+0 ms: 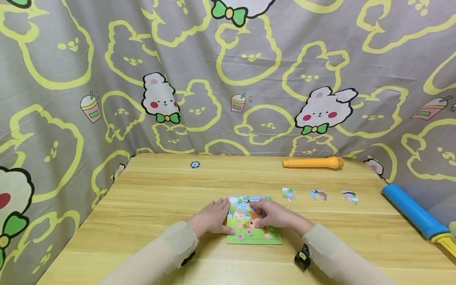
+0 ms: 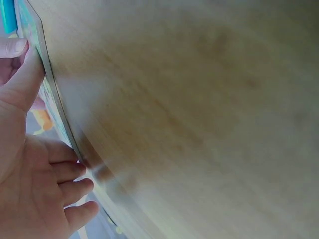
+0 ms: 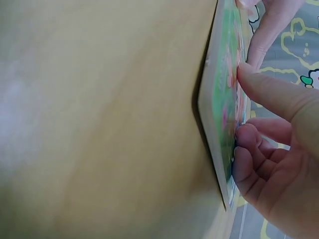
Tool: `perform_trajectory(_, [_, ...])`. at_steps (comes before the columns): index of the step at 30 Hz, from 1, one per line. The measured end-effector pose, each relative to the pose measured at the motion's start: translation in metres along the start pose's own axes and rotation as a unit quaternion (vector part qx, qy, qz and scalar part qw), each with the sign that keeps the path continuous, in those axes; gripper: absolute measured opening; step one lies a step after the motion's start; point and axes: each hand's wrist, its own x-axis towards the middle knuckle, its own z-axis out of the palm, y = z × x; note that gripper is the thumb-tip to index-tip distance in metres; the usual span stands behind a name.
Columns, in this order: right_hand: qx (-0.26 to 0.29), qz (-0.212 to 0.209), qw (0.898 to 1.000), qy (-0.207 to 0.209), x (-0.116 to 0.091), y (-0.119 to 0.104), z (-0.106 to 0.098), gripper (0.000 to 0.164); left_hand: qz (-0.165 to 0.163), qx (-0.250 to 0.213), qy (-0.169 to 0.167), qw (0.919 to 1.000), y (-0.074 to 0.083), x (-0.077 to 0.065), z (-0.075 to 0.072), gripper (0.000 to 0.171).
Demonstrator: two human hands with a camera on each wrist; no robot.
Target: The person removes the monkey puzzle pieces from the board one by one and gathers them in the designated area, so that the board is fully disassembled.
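Note:
A jigsaw puzzle board (image 1: 235, 238) with a monkey, a small house and flowers on green lies flat on the table. My left hand (image 1: 212, 217) rests at its left edge, thumb on the lower left of the picture. In the left wrist view the fingers of that hand are spread along the board's edge. My right hand (image 1: 276, 215) is over the right half, its thumb and bent fingers apart and touching the picture. The right wrist view shows these fingertips (image 3: 242, 154) down on the board; I cannot tell whether they pinch a piece.
Loose puzzle pieces, one green and blue (image 1: 288, 194), one in the middle (image 1: 318, 194) and one farther right (image 1: 350, 197), lie right of the board. Behind are an orange toy microphone (image 1: 313, 162) and a poker chip (image 1: 195, 164). A blue tube (image 1: 415, 209) lies along the right edge.

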Motion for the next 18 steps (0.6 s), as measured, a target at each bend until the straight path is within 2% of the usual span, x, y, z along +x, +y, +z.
perform_trajectory(3, [-0.010,-0.007,1.000,-0.002,0.0014,0.0001,0.0003,0.037,-0.001,0.000,-0.001,1.0000,0.0002,-0.0002,-0.0005,0.092])
perform_trajectory(5, [-0.011,-0.007,1.000,-0.003,0.0022,0.0005,0.0006,0.033,-0.002,-0.002,-0.002,1.0000,0.0003,-0.0002,-0.0008,0.093])
perform_trajectory(12, [0.011,0.007,1.000,0.003,0.0025,0.0027,0.0015,0.053,-0.002,-0.002,-0.005,1.0000,-0.0001,0.0006,0.0002,0.093])
perform_trajectory(18, [0.025,-0.001,1.000,0.007,0.0016,0.0034,0.0012,0.051,0.000,0.000,-0.003,1.0000,-0.0010,0.0008,0.0010,0.093])
